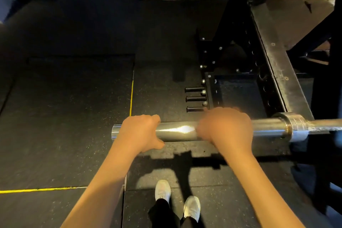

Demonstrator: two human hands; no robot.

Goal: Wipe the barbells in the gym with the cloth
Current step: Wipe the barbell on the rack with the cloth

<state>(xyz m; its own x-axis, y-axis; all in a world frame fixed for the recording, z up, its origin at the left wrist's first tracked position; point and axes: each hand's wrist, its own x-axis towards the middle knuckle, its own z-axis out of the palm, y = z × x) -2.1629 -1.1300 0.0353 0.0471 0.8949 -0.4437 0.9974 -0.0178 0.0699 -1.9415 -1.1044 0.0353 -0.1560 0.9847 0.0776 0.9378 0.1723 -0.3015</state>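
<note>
Just beyond barbell [177, 131], black rack [268, 65], three pegs [195, 98]

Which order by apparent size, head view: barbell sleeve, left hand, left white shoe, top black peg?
1. barbell sleeve
2. left hand
3. left white shoe, farther from camera, so true size unsure
4. top black peg

The person wears white shoes [162, 189] and long black trousers [162, 213] that reach down to them. The arms [103, 181] are bare down to the left hand [140, 132] and right hand [224, 127].
</note>
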